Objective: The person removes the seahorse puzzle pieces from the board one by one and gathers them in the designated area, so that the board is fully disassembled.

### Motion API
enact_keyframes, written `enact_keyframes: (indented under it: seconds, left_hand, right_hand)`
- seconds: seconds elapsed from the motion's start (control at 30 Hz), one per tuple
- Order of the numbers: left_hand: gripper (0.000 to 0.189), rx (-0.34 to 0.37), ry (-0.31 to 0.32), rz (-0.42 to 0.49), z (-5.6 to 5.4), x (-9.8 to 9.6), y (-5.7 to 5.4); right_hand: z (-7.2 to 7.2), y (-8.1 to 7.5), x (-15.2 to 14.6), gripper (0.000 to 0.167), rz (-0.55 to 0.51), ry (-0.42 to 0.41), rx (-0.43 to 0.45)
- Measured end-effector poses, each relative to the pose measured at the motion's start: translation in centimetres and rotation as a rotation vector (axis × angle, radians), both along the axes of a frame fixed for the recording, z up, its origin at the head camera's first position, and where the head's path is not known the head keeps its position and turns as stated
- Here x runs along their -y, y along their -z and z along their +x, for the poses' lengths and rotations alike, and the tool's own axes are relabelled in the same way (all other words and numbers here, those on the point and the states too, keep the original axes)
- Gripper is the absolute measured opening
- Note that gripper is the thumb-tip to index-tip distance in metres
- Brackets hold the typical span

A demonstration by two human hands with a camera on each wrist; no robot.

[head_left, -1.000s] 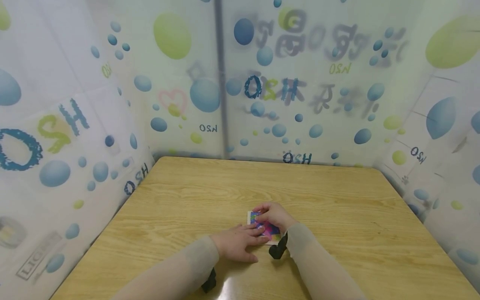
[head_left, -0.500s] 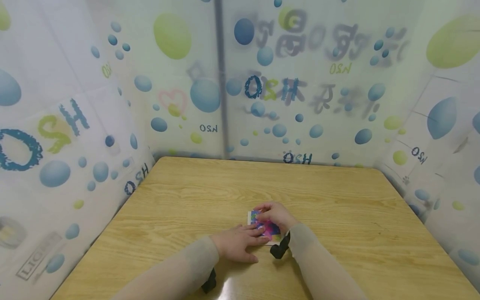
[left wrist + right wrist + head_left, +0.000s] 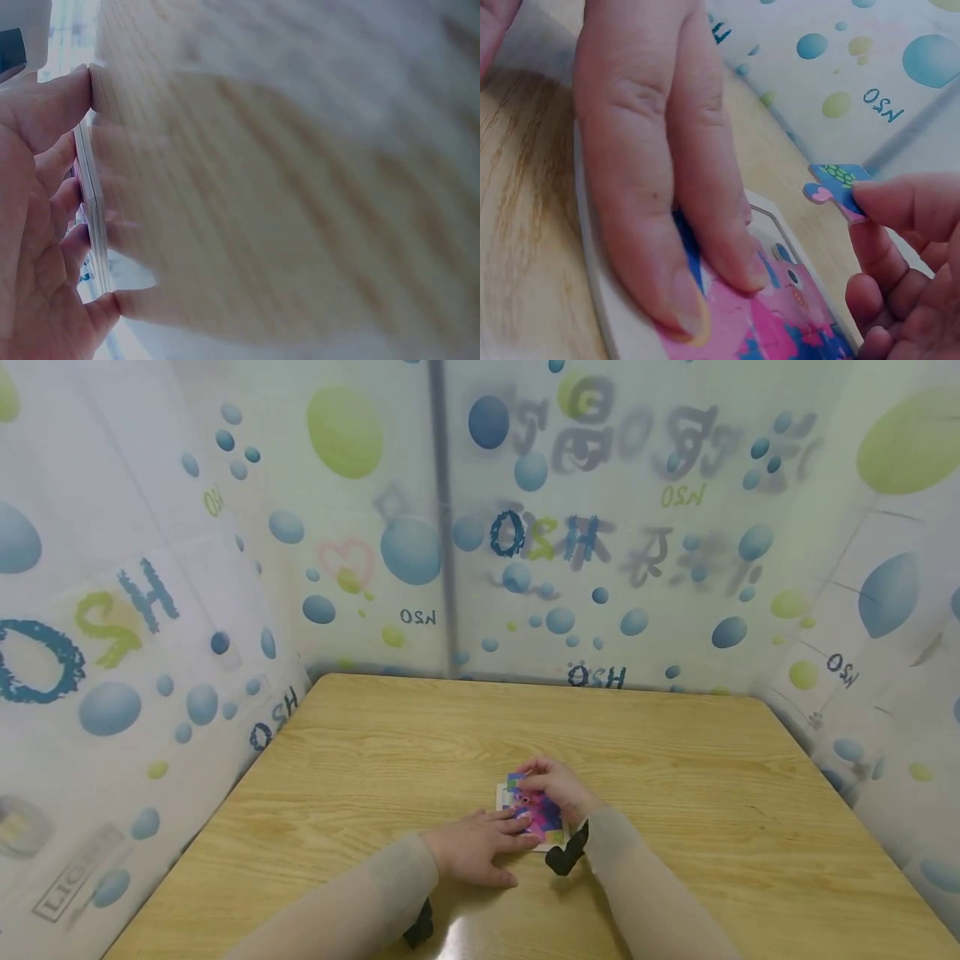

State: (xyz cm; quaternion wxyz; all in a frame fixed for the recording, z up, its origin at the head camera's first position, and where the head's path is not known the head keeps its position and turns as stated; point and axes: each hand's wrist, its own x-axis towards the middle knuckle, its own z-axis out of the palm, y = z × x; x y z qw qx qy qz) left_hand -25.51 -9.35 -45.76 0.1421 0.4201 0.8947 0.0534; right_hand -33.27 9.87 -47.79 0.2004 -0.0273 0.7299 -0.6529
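A jigsaw puzzle with a pink cartoon figure lies in a white-rimmed tray on the wooden table. My left hand rests over its left side, fingers spread and straight on the picture. In the left wrist view the left hand shows beside the tray's thin edge. Between thumb and fingertips, my right hand pinches a blue corner puzzle piece with green and pink marks. The right wrist view has this piece raised above the tray, where a bare white corner shows.
The wooden table extends around the puzzle on all sides. Patterned curtains with bubbles and lettering stand close behind the table and along both sides. A black strap hangs at the right wrist.
My right hand has moved slightly up and right, lifting the corner piece out of the puzzle's upper left. The left hand has stayed in place.
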Motion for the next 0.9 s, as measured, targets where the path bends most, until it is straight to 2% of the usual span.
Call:
enact_keyframes:
  seconds: [0.2,0.67,0.9]
  left_hand:
    - [0.065,0.026,-0.009,0.004,0.0,0.0,0.0]
    - [0.065,0.028,0.001,0.009,-0.1,0.1,0.2]
    - [0.066,0.009,-0.004,-0.002,0.0,0.0,0.3]
  right_hand:
    - [-0.3,-0.4,-0.7,0.019,-0.053,0.013,0.05]
    - [-0.9,-0.8,-2.6,0.015,-0.139,-0.049,0.019]
    - [-1.4,-1.1,-5.2,0.02,-0.02,0.014,-0.023]
